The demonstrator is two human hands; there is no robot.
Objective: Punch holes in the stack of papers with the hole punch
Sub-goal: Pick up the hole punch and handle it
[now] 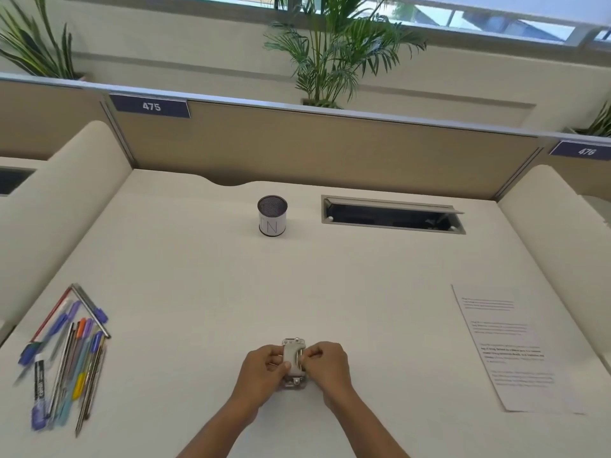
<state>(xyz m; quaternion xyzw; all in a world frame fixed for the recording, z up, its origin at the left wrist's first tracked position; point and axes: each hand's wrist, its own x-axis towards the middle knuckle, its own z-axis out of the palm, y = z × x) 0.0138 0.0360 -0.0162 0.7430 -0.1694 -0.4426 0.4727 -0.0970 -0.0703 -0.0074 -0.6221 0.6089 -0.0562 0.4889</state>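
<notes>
A small grey metal hole punch [293,360] sits on the cream desk [205,279] near the front edge, at the middle. My left hand [264,368] grips its left side and my right hand [325,365] grips its right side, fingers curled over the top lever. The stack of printed papers [510,350] lies flat at the right of the desk, well apart from the punch and from both hands.
A mesh pen cup [272,215] stands at the back middle. An open cable tray slot [393,214] is behind to the right. Several pens and markers [66,355] lie loose at the front left. Padded dividers rise on both sides.
</notes>
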